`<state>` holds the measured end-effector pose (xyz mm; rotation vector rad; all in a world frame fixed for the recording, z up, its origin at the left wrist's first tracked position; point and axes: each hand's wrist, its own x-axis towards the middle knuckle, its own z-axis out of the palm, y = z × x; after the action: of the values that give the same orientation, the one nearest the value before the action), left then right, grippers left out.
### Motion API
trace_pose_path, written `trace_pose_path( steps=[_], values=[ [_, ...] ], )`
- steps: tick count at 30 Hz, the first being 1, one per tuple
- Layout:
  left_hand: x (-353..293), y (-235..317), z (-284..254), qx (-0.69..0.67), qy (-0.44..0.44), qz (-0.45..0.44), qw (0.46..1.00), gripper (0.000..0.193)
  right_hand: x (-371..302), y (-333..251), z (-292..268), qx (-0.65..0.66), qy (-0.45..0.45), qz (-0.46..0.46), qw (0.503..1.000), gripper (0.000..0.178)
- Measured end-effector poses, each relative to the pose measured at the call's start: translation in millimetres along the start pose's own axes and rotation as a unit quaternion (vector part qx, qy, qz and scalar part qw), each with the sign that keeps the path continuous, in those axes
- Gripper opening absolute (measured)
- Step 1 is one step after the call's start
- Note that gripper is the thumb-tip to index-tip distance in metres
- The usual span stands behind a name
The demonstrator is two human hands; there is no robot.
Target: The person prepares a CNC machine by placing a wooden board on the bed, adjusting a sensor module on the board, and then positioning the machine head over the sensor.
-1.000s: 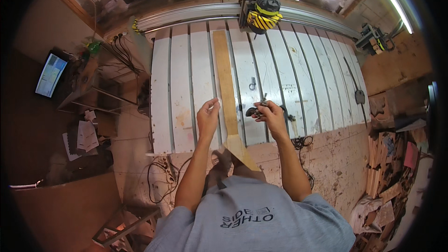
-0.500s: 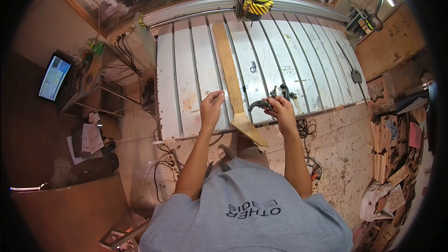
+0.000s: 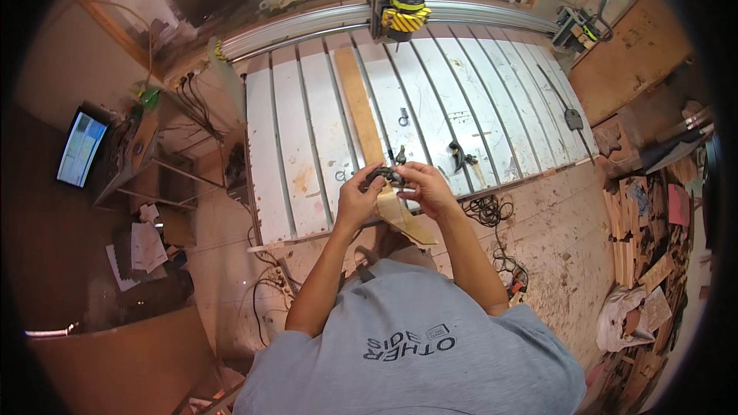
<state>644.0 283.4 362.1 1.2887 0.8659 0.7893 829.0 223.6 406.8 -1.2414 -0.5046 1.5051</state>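
A black curved clamp with an upright bolt (image 3: 382,175) is held between my two hands above the wooden board. My left hand (image 3: 356,198) has its fingers closed on the clamp's curved end. On the bolt side, my right hand (image 3: 429,188) pinches the same clamp. Beneath them a long light-brown board (image 3: 357,107) runs along the slotted white machine bed (image 3: 307,123), its angled near end (image 3: 403,220) jutting past the front edge. To the right of my hands, another black clamp (image 3: 460,157) rests on the bed.
A yellow-and-black striped spindle (image 3: 405,19) hangs from the metal gantry (image 3: 307,34) across the far side. A small dark ring-shaped part (image 3: 403,117) lies on the bed. Cables (image 3: 488,209) coil on the floor. At left is a lit monitor (image 3: 81,147); scrap wood (image 3: 634,234) is piled at right.
My right hand has brought the clamp leftward over the board. My left hand, empty before, has closed on it too. The view has shifted slightly.
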Motion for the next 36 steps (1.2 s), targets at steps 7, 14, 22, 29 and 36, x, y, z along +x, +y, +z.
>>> trace_pose_path(
  steps=[7,14,22,29,36],
  values=[
    [-7.9,-11.0,7.4,-0.046,-0.016,0.039,0.998,0.035,-12.7,6.2,-5.4,0.029,-0.034,-0.008,0.999,0.038],
    [-23.0,-18.9,4.9,0.010,-0.013,0.026,1.000,0.042,-28.8,27.3,-8.3,0.035,-0.013,-0.010,0.999,0.034],
    [-39.0,-25.6,10.8,-0.007,0.013,-0.024,1.000,0.025,-38.8,41.1,2.5,0.079,0.019,-0.037,0.996,0.031],
    [-45.7,-12.2,18.9,-0.197,-0.022,-0.060,0.978,0.024,-29.7,60.2,12.6,0.072,0.067,-0.093,0.991,0.034],
    [-25.4,-9.4,10.0,-0.168,0.004,0.039,0.985,0.026,-15.0,47.4,15.7,0.161,-0.055,-0.095,0.981,0.040]
  ],
)
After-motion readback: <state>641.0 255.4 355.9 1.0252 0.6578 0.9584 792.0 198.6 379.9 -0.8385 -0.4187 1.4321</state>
